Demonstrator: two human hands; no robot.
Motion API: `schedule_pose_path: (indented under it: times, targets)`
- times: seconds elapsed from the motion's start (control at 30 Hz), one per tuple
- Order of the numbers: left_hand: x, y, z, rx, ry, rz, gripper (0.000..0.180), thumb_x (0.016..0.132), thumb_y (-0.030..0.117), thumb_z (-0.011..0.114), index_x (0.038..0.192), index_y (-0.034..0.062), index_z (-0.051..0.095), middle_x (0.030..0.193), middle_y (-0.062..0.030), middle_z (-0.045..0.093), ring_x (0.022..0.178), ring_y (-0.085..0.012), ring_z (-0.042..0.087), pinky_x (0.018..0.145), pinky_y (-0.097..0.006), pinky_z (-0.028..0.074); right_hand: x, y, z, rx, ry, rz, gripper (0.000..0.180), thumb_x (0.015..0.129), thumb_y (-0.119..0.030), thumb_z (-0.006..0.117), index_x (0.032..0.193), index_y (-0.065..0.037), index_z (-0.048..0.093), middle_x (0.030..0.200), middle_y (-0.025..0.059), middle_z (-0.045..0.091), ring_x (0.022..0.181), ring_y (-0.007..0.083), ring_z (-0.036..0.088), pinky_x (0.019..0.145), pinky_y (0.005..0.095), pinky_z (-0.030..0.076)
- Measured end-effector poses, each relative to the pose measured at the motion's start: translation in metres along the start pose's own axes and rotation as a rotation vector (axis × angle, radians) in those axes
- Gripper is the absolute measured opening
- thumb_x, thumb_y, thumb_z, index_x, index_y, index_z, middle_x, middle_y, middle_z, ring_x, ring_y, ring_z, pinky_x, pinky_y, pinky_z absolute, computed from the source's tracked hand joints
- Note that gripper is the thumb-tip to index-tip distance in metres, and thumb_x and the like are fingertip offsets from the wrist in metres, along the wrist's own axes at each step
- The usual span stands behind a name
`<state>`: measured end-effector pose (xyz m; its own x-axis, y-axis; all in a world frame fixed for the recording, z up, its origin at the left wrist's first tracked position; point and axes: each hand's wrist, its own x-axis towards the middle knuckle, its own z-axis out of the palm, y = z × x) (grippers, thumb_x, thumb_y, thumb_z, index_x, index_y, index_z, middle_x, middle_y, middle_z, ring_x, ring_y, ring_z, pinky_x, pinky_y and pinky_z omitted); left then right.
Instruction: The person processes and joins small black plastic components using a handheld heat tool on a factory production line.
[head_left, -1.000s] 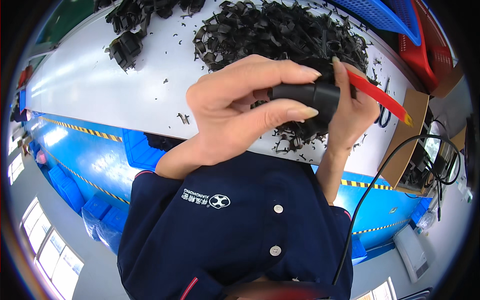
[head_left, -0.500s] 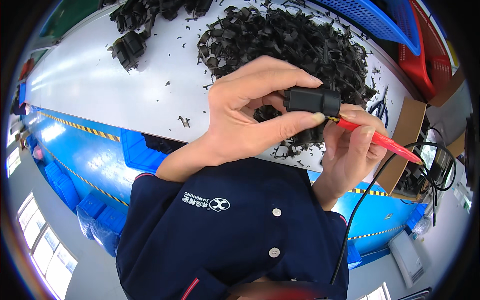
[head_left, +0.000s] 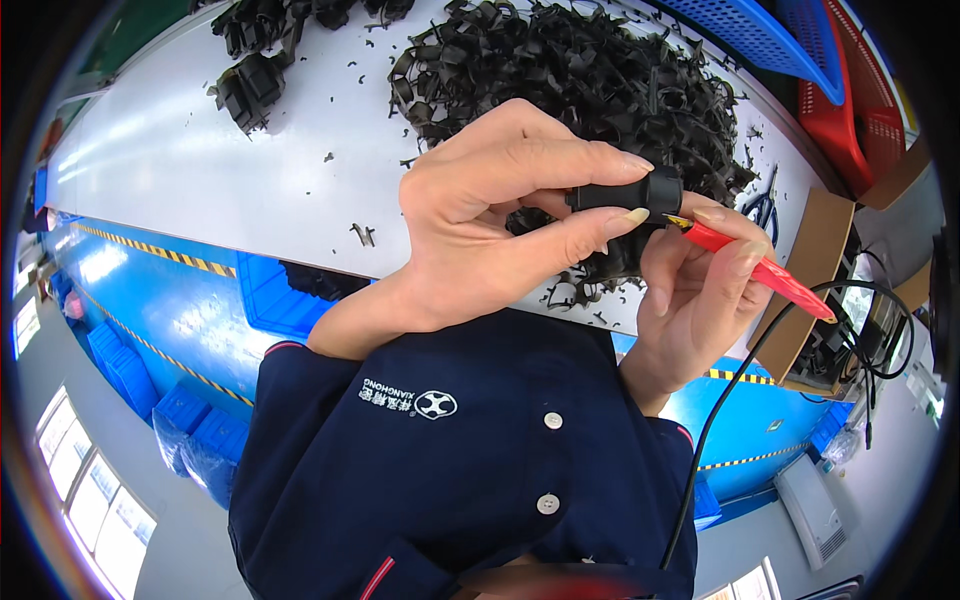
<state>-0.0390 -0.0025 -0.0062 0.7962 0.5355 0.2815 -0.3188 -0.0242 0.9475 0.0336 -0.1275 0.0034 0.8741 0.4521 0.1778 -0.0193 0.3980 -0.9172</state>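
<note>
My left hand pinches a small black plastic part between thumb and fingers, held up close in front of me. My right hand grips a red-handled knife whose tip touches the right end of the part. Behind both hands a big heap of black plastic trimmings lies on the white table.
A few finished black parts sit at the table's far left. Blue and red crates stand at the far right, next to a cardboard box with dark pieces and black cables. Blue bins sit under the table.
The black part has turned in my left hand and shifted slightly right. My right hand lowered and the red knife swung from a steep angle to point down-right, its tip at the part's end.
</note>
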Motion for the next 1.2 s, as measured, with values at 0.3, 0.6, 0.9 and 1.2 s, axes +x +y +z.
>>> schedule_pose_path:
  times: [0.3, 0.6, 0.9, 1.2]
  targets:
    - [-0.002, -0.003, -0.003, 0.109, -0.111, 0.053, 0.031, 0.066, -0.014, 0.062, 0.095, -0.0036, 0.058, 0.085, -0.0115, 0.054, 0.061, -0.0113, 0.057, 0.049, -0.017, 0.047, -0.001, 0.009, 0.005, -0.406, 0.076, -0.252, 0.026, 0.087, -0.016, 0.046, 0.084, 0.008, 0.056, 0.071, 0.0188, 0.059, 0.034, 0.0055, 0.034, 0.032, 0.0186, 0.021]
    - [0.000, 0.001, -0.005, 0.259, -0.114, 0.209, 0.029, 0.063, -0.014, 0.064, 0.090, -0.0047, 0.059, 0.087, -0.0148, 0.056, 0.071, -0.0170, 0.059, 0.058, -0.022, 0.050, 0.021, 0.006, -0.017, -0.199, 0.236, 0.029, 0.029, 0.086, -0.019, 0.049, 0.078, 0.008, 0.057, 0.071, 0.0190, 0.061, 0.035, 0.0057, 0.038, 0.033, 0.0161, 0.023]
    - [0.006, -0.011, -0.002, 0.273, -0.005, 0.367, 0.027, 0.056, -0.007, 0.069, 0.082, 0.0004, 0.064, 0.080, -0.0102, 0.061, 0.067, -0.0171, 0.059, 0.054, -0.023, 0.048, 0.003, -0.008, -0.007, 0.046, 0.026, 0.102, 0.031, 0.089, -0.021, 0.043, 0.079, 0.006, 0.054, 0.081, 0.0230, 0.060, 0.034, 0.0063, 0.038, 0.031, 0.0156, 0.024]
    - [0.006, -0.012, 0.000, 0.294, -0.001, 0.394, 0.026, 0.057, -0.006, 0.069, 0.081, 0.0011, 0.064, 0.079, -0.0094, 0.061, 0.066, -0.0158, 0.059, 0.053, -0.022, 0.048, 0.002, -0.006, -0.007, -0.027, 0.014, 0.105, 0.032, 0.087, -0.023, 0.047, 0.081, 0.007, 0.056, 0.076, 0.0175, 0.060, 0.034, 0.0064, 0.040, 0.030, 0.0169, 0.024]
